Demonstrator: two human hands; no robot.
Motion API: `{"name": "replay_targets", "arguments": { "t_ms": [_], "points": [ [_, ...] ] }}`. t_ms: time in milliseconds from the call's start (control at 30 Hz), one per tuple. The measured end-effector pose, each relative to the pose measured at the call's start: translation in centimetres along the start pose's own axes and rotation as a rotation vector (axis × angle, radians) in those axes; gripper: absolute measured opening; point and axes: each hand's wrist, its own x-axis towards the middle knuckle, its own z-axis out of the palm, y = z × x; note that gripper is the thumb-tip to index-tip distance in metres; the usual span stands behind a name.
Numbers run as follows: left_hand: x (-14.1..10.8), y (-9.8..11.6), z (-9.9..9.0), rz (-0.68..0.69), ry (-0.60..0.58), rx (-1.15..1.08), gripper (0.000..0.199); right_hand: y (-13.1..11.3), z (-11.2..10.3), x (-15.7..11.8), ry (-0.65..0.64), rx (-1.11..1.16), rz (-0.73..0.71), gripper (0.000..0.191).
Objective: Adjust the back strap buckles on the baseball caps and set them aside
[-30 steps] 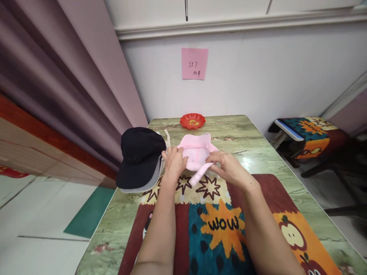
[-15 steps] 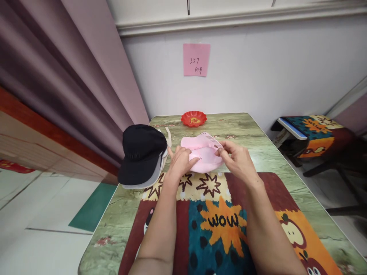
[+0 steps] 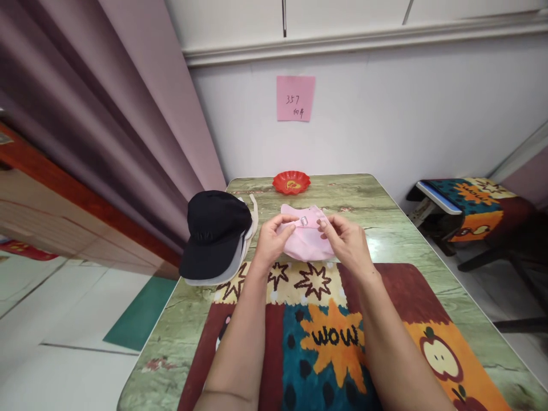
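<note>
A pink cap (image 3: 306, 246) lies on the table with its back strap towards me. My left hand (image 3: 276, 235) pinches the left end of the strap, beside a small silver buckle (image 3: 303, 221). My right hand (image 3: 346, 240) is closed on the strap's right side, thumb and fingertips together at the cap's edge. The strap ends look apart between my hands. To the left, a black cap (image 3: 216, 228) rests on top of a grey and a beige cap (image 3: 254, 211), stacked with their brims towards me.
A red scalloped dish (image 3: 291, 182) sits at the table's back. A patterned mat (image 3: 295, 325) with "WOW" lettering covers the near part of the wood-look table (image 3: 149, 342). Curtains (image 3: 141, 85) hang at left; a second table (image 3: 475, 200) stands at right.
My left hand has lifted the strap's left end, and the silver buckle now shows between my hands. My right hand keeps hold of the other side. The view has tilted slightly up.
</note>
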Motion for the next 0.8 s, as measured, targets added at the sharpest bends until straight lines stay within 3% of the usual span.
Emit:
{"name": "replay_targets", "arguments": {
  "t_ms": [300,500,700,800],
  "points": [
    [-0.4,1.4,0.1,0.056,-0.09,0.063,0.016,0.2,0.4,0.2,-0.044,0.297,0.094,0.036],
    [-0.5,2.2,0.6,0.123,-0.112,0.158,0.013,0.5,0.5,0.3,-0.105,0.289,0.094,0.036],
    [-1.0,3.5,1.3,0.305,-0.047,0.615,0.025,0.5,0.8,0.2,-0.059,0.292,0.115,0.035],
    [-1.2,3.7,1.8,0.372,-0.029,0.724,0.022,0.4,0.9,0.2,-0.058,0.286,0.098,0.035]
  ]
}}
